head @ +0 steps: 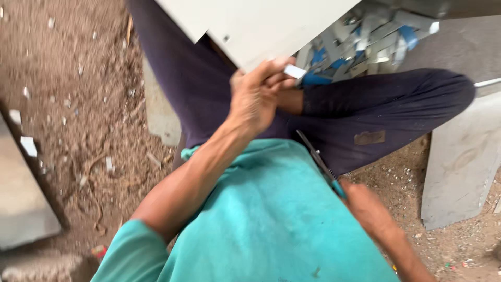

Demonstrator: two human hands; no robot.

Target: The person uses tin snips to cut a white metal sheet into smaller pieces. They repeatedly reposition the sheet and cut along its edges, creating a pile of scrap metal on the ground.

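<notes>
My left hand (255, 96) is raised in front of me, its fingers pinched on a small white strip piece (295, 71) next to the edge of a large white sheet (250, 26). Lower right, my right hand (368, 209) grips the teal handle of a pair of metal shears (317, 156). The dark blades point up and left across my dark trousers (386, 109). The two hands are apart. Motion blur hides whether the blades are apart.
A heap of white and blue strip offcuts (365, 42) lies beyond my knee. A grey block (459, 156) stands at the right and a grey slab (21, 203) at the left. Dirt ground (78, 104) littered with small white scraps surrounds me.
</notes>
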